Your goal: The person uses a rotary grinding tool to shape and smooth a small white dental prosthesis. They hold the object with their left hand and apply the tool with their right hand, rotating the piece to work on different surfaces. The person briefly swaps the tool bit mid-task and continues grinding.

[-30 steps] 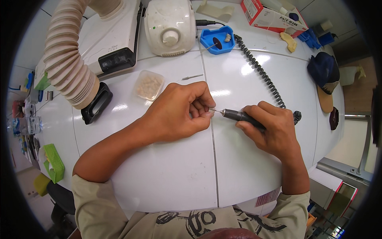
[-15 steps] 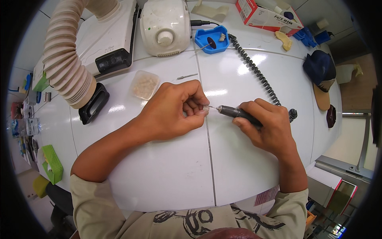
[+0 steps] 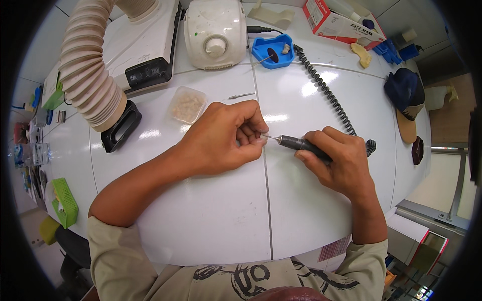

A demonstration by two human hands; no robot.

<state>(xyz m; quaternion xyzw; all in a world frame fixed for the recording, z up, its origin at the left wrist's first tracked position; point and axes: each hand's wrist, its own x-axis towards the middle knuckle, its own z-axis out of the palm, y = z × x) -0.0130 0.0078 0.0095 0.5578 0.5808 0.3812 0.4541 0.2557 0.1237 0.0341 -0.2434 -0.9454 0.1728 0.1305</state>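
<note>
My left hand (image 3: 223,136) is closed, its thumb and fingers pinching a small pale piece (image 3: 263,137) that is mostly hidden by the fingertips. In my right hand (image 3: 341,155) is a dark rotary handpiece (image 3: 293,143), held like a pen and pointing left. Its thin metal bit (image 3: 271,137) reaches the fingertips of my left hand, at the pale piece. Whether the bit touches the piece is too small to tell. A black coiled cord (image 3: 329,95) runs near my right hand. Beyond my left wrist stands a clear tub (image 3: 187,104) of small pale pieces.
A loose metal bit (image 3: 241,95) lies beyond my left hand. Farther back are a white control box (image 3: 215,30), a blue tray (image 3: 258,46) with a dark disc tool, and a mask box (image 3: 321,25). A ribbed hose (image 3: 88,65) with a black nozzle (image 3: 122,126) hangs at left; a cap (image 3: 404,93) lies right.
The whole view has shifted slightly, so the table things sit a little farther right. Both hands keep nearly the same pose and grip, with the bit still at the left fingertips.
</note>
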